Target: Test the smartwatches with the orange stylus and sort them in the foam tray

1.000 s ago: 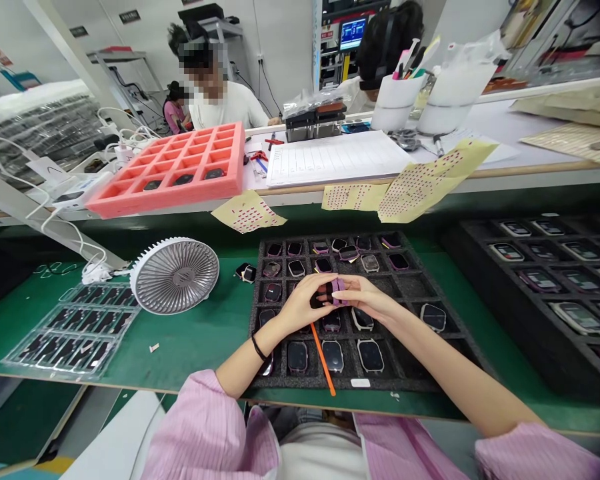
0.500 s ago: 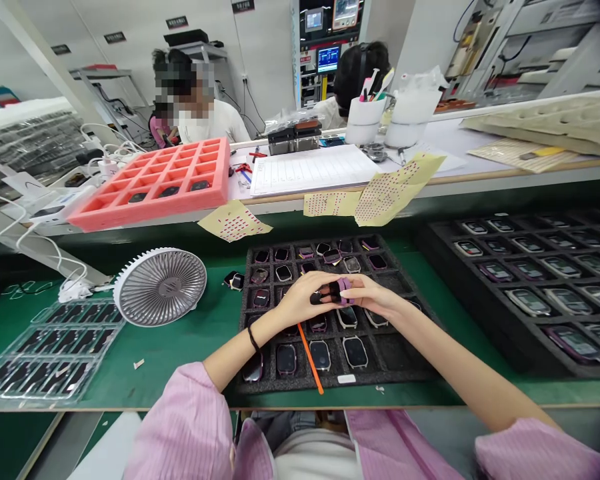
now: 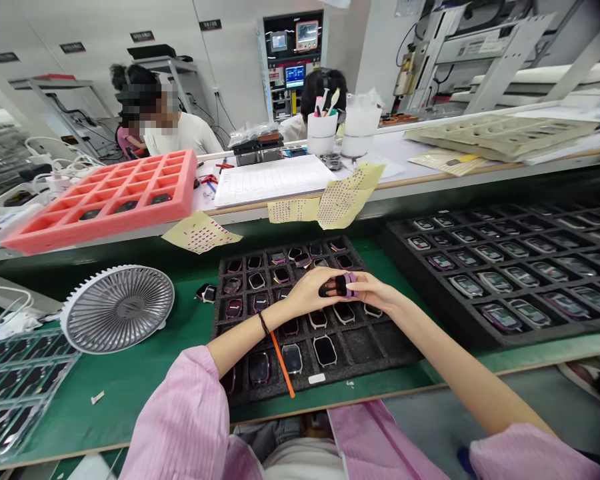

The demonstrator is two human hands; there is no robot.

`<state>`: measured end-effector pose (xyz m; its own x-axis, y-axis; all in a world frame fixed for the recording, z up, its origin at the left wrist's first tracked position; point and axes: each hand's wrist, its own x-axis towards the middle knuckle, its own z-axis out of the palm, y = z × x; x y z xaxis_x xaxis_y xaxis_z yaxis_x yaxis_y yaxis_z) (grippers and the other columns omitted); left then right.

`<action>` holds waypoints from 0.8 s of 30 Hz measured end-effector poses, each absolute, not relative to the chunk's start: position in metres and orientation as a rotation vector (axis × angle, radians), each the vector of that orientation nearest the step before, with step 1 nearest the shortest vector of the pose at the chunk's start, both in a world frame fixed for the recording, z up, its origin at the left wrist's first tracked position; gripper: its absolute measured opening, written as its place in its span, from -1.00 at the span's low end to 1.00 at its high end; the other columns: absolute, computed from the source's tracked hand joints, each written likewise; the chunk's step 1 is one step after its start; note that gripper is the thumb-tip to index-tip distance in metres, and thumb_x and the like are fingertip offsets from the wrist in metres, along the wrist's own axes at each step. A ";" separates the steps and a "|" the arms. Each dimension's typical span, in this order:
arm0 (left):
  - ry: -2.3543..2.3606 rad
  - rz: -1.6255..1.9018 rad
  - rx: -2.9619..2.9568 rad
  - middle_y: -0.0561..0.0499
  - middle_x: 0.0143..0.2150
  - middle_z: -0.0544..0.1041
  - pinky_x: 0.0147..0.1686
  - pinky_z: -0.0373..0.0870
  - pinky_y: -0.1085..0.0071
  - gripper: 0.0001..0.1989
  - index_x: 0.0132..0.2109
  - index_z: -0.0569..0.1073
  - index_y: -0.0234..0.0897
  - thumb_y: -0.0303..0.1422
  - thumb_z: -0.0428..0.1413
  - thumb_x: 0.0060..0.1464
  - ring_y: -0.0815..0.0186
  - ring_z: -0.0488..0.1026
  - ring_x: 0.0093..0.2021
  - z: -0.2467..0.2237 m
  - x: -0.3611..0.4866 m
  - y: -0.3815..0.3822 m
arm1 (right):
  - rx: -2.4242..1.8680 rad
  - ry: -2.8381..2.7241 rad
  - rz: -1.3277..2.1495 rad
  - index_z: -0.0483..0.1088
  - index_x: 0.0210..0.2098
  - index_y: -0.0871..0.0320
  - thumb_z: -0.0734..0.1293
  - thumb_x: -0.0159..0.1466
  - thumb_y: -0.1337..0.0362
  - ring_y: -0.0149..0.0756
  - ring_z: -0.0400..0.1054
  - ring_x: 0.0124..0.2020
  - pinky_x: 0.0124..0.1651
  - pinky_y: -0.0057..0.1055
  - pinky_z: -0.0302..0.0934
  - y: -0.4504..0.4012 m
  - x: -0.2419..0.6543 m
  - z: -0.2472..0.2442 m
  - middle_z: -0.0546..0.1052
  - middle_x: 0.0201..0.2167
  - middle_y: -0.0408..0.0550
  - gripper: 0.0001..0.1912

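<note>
Above the black foam tray (image 3: 365, 345), my two hands meet around a small purple-framed watch case (image 3: 351, 283), mostly covered by fingers. My left hand (image 3: 307, 293) is closed on its left side, with black finger cots on some fingertips. From the right, my right hand (image 3: 377, 292) pinches the same case. Beneath them, the tray's compartments hold many watch cases with dark screens, such as a silver one (image 3: 325, 351) and a purple one (image 3: 259, 367). An orange stick (image 3: 283, 365) lies across the tray's front part, below my left wrist.
A grey fan (image 3: 117, 310) stands left of the tray, beside clear plastic trays (image 3: 25, 380) of dark parts. A second foam tray (image 3: 480, 323) with watch cases is at right. The shelf ahead carries a pink foam tray (image 3: 180, 207) and paper sheets (image 3: 275, 179). Two co-workers sit beyond.
My view has turned to the right, so the surroundings shift left in the picture. Both hands stay together on the purple watch case, with only slight finger movement.
</note>
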<state>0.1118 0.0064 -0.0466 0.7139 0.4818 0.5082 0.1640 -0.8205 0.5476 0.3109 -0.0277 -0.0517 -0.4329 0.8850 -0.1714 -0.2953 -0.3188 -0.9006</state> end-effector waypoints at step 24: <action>0.893 0.279 2.834 -0.19 0.15 0.41 0.05 0.29 0.18 -0.63 0.10 0.37 -0.33 -0.22 -0.01 0.25 0.11 0.32 0.15 -0.049 0.112 0.006 | -1.291 -1.414 0.930 0.41 -0.05 0.15 0.24 0.28 0.02 -0.11 0.51 -0.13 0.04 -0.03 0.32 0.002 0.329 -0.096 0.61 -0.20 0.10 -0.61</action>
<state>0.1118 0.0058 -0.0486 0.8046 0.5794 0.1299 0.5501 -0.8098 0.2042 0.3293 0.0024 -0.0957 0.0330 0.9868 0.1588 0.2456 0.1460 -0.9583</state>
